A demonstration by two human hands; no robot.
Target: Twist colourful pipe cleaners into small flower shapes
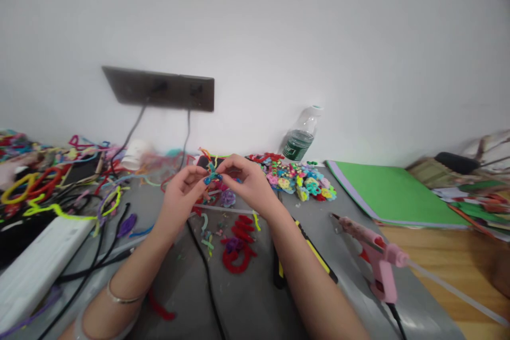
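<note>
My left hand [187, 185] and my right hand [246, 180] meet over the middle of the grey table. Thumbs and fingertips of both pinch a small teal-blue pipe cleaner piece [213, 174], its exact shape blurred. Below them lies a coiled red pipe cleaner [239, 255] with a purple bit in it. A purple pipe cleaner flower [228, 197] sits just under my right hand. Behind that hand is a pile of small colourful pipe cleaner flowers [306, 180].
A pink glue gun [376, 255] with a glue stick lies at right, near a green sheet [394, 191]. A yellow-black cutter [314, 249] lies beside my right forearm. A water bottle [300, 135] leans against the wall. At left are a white power strip [43, 271], cables and tangled pipe cleaners.
</note>
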